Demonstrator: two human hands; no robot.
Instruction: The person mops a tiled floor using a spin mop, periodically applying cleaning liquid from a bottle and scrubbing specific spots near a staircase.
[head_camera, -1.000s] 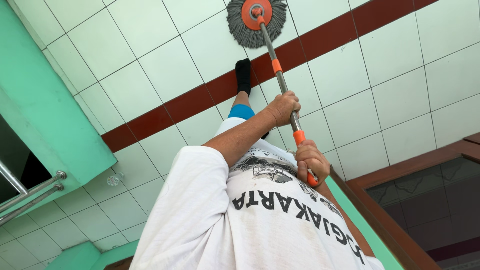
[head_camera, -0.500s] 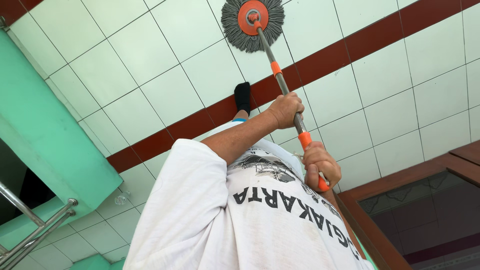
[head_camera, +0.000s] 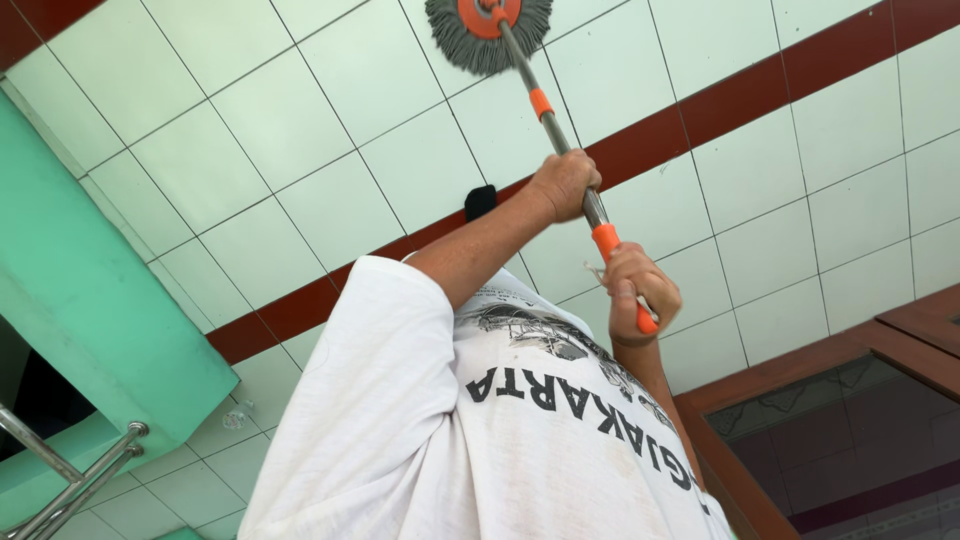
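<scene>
Mop (head_camera: 548, 120) slants across the dark red tile stripe (head_camera: 760, 95), its grey fringed head beyond the stripe and now cut by the top edge, farther out than half a second ago. Lies on the white tiled floor (head_camera: 300, 120), which fills both sides of the stripe. Green wall (head_camera: 90, 300) on the near side of the stripe, taking more of the view than before. White printed T-shirt (head_camera: 450, 440) below the stripe, now hiding the blue trouser leg seen earlier. Left hand (head_camera: 565, 185) wrapped tight around the metal handle right over the stripe. Right hand (head_camera: 640, 290) just on the near side of the stripe, fist closed on the orange grip. Black-socked foot (head_camera: 480, 202) on the stripe, as before.
</scene>
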